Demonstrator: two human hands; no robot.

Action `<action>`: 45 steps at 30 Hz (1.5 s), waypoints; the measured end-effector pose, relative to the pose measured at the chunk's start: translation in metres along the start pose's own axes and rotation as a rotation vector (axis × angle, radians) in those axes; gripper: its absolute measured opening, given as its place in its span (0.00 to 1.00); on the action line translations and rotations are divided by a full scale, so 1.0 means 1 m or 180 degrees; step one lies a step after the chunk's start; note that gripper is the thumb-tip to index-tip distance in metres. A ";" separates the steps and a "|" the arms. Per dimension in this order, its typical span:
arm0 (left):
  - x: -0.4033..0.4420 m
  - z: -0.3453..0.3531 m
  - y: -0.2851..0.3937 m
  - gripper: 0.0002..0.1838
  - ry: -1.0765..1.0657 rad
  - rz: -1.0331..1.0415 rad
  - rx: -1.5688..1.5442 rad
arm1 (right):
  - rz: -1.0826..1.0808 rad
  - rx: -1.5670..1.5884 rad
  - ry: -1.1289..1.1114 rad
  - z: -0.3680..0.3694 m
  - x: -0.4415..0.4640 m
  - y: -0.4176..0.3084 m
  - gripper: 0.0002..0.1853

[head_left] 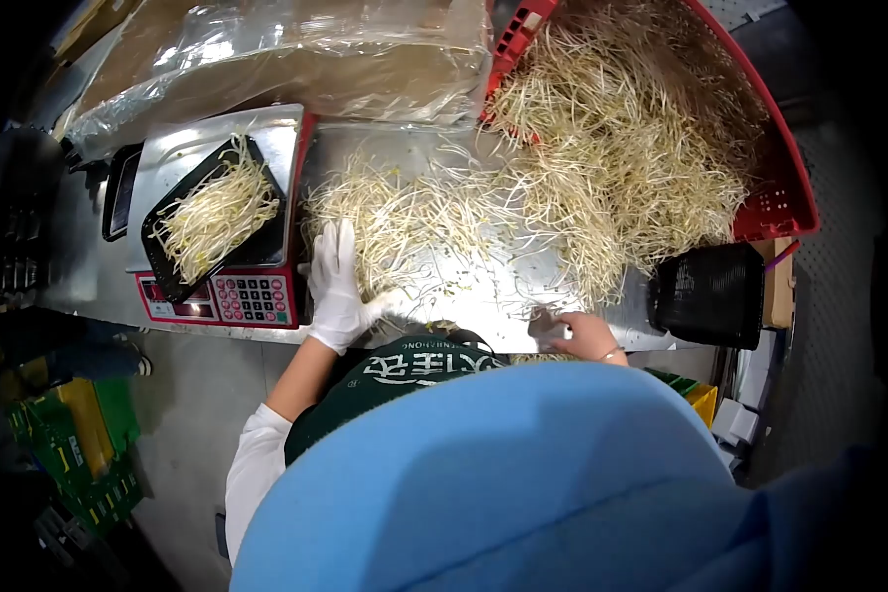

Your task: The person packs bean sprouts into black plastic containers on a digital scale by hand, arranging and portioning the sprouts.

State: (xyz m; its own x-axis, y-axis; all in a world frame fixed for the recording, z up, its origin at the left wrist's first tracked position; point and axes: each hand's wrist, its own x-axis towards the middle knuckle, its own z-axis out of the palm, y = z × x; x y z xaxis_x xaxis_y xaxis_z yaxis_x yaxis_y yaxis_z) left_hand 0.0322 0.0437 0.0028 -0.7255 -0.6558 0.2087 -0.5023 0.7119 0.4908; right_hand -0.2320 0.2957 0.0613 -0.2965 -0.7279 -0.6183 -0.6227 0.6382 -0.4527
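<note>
My left hand point(337, 286), in a white glove, lies with its fingers stretched out against the left edge of the loose bean sprouts point(395, 222) on the metal table point(493, 311). Nothing is held in it. At the table's front edge my bare right hand point(590, 337) is closed on a small grey flat piece point(545, 324); its exact kind is unclear. To the left of my gloved hand, a black tray point(164, 281) with bean sprouts in it rests at a slant on the weighing scale point(293, 178).
A red crate point(794, 148) tipped at the back right spills a large heap of sprouts point(631, 138) onto the table. Stacked black trays point(708, 296) stand at the right edge. Plastic-wrapped cardboard point(286, 69) lies behind. Green crates point(79, 444) sit on the floor at left.
</note>
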 end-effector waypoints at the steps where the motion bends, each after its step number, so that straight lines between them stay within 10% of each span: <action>1: -0.003 0.001 0.005 0.57 -0.0301 -0.0107 0.0391 | -0.0164 -0.0052 0.0741 0.011 -0.001 0.003 0.23; 4: 0.003 0.031 -0.011 0.53 0.0183 0.0013 0.0146 | -0.0345 0.0031 0.1543 0.038 0.055 -0.019 0.45; 7: 0.038 0.056 -0.033 0.48 0.0584 0.0087 -0.0435 | -0.0216 0.0282 0.1704 0.031 0.116 -0.084 0.32; 10: 0.062 0.061 -0.025 0.42 0.0928 0.0022 -0.1477 | -0.1702 0.0677 0.2595 0.081 0.187 -0.096 0.22; 12: 0.064 0.058 -0.028 0.40 0.0955 -0.0334 -0.2425 | -0.2086 0.1628 0.1733 0.082 0.196 -0.099 0.25; 17: 0.022 0.016 -0.009 0.34 0.0900 -0.0459 -0.1233 | -0.1310 -0.0048 0.2172 -0.036 0.212 -0.073 0.32; 23: 0.020 0.034 0.023 0.32 0.0404 0.0642 0.0900 | -0.1121 -0.0971 0.1147 0.000 0.203 -0.079 0.49; 30: 0.073 0.034 -0.019 0.30 0.0736 0.0103 0.0573 | -0.1369 0.0546 0.1344 -0.014 0.206 -0.087 0.22; 35: 0.049 0.005 0.001 0.36 0.1034 0.0026 -0.0594 | -0.2357 0.1054 0.1023 -0.027 0.156 -0.108 0.30; 37: 0.025 0.000 0.006 0.35 0.0850 0.0033 -0.0639 | -0.2228 0.0035 0.2117 -0.016 0.137 -0.068 0.33; 41: 0.000 0.001 0.024 0.44 0.0385 0.0600 -0.0365 | -0.0713 0.0239 0.1641 0.030 0.063 -0.001 0.38; 45: 0.007 0.081 0.033 0.51 -0.0105 0.2370 0.1092 | -0.1298 -0.0014 0.1773 0.088 0.060 -0.004 0.30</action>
State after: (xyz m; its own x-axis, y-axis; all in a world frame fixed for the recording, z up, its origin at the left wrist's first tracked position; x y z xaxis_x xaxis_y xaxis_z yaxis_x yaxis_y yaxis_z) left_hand -0.0276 0.0827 -0.0476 -0.9365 0.0229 0.3500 0.0043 0.9985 -0.0538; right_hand -0.1840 0.2717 -0.0308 -0.3652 -0.9306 0.0236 -0.7660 0.2860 -0.5757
